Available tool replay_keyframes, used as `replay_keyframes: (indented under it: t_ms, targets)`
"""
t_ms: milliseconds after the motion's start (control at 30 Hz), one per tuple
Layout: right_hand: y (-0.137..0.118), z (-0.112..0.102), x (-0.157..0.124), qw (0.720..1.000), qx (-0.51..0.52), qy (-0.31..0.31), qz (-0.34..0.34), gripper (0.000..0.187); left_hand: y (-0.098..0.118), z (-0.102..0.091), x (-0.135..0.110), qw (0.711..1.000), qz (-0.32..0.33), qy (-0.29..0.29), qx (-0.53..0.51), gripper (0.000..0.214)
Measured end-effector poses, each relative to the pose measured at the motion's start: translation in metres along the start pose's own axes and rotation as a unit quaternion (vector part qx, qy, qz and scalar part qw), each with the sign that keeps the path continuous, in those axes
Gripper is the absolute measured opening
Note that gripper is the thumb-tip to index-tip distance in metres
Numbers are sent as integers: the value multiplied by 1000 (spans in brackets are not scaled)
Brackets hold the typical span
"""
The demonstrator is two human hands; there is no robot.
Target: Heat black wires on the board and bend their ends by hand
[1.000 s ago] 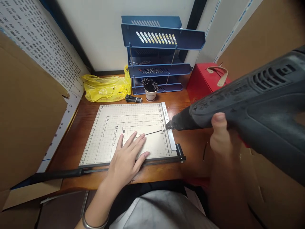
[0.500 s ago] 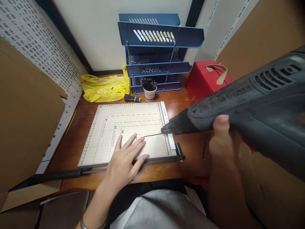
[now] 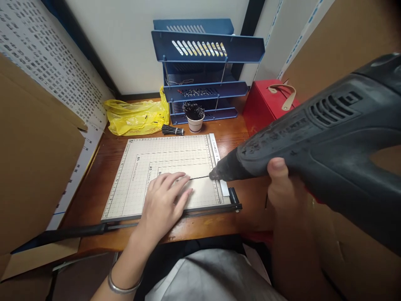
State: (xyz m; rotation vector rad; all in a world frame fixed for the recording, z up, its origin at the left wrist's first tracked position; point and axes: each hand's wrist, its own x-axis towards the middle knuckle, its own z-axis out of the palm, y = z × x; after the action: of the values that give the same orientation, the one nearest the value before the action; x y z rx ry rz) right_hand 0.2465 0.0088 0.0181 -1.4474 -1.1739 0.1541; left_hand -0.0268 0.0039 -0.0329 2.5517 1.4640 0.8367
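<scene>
My right hand (image 3: 286,188) is closed round a large black heat gun (image 3: 291,129), thumb on its near side. The dark nozzle points down and left, with its tip at the right end of a thin black wire (image 3: 200,177). That wire lies across the gridded board of a paper cutter (image 3: 138,184). Over the wire's left end my left hand (image 3: 167,198) rests with bent fingers, fingertips against the wire and board, the thumb apart from them. The fingertips cover that end of the wire.
Behind the board stand a paper cup (image 3: 196,124) of black wires, a tied wire bundle (image 3: 173,130), a yellow plastic bag (image 3: 134,119) and a blue tray rack (image 3: 206,90). A red box (image 3: 266,98) is behind the heat gun. The cutter's handle (image 3: 75,230) runs along the front left.
My left fingers were spread flat and are now drawn closer together and more bent, still at the wire. The heat gun has shifted slightly left in view.
</scene>
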Motion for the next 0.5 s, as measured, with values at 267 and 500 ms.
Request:
replay_keyframes:
  t_ms: [267,500]
  targets:
    - [22,-1,10,998,3,42,-41,71,1,5,4,987,-2,-73,144,42]
    - [17,4,17,984,114,108,84,70,-1,1,7,991,-59,-85,85,45]
